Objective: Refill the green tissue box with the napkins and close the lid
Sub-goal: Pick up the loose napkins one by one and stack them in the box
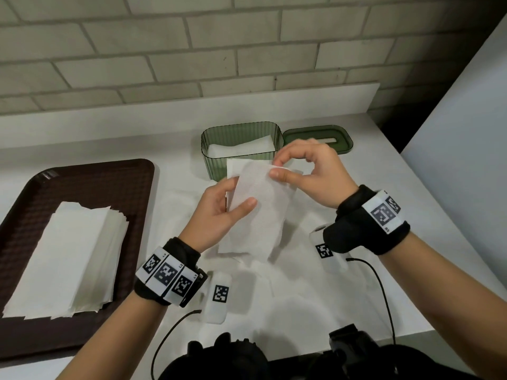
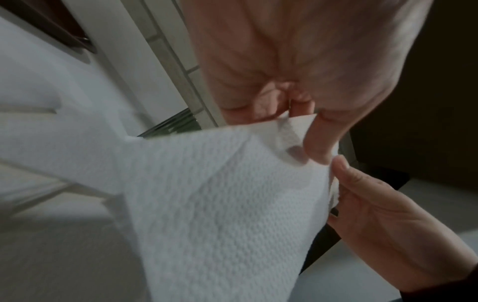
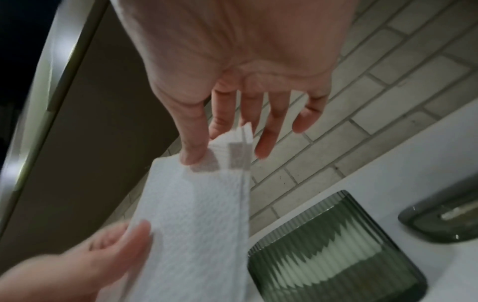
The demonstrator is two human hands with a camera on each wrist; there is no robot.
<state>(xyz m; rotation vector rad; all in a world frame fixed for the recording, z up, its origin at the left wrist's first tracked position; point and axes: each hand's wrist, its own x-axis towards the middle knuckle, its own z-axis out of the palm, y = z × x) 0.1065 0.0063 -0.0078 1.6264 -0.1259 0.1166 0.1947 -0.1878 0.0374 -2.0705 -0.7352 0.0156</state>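
Observation:
The green ribbed tissue box [image 1: 216, 167] stands open at the back of the counter with white napkins [image 1: 238, 147] inside; the right wrist view also has the box [image 3: 336, 245]. Its green lid [image 1: 318, 138] lies flat just right of the box. In front of the box both hands hold one white napkin [image 1: 260, 223] above the counter. My left hand [image 1: 241, 193] grips its left edge, thumb on top. My right hand [image 1: 276, 169] pinches the top right corner between thumb and forefinger, as the right wrist view shows on the napkin [image 3: 196, 214].
A dark brown tray [image 1: 41, 215] at the left holds a stack of white napkins [image 1: 68, 256]. A grey brick wall runs behind the counter. The counter's right edge [image 1: 444, 220] slopes away near my right wrist. Black cables [image 1: 381, 283] trail from the wristbands.

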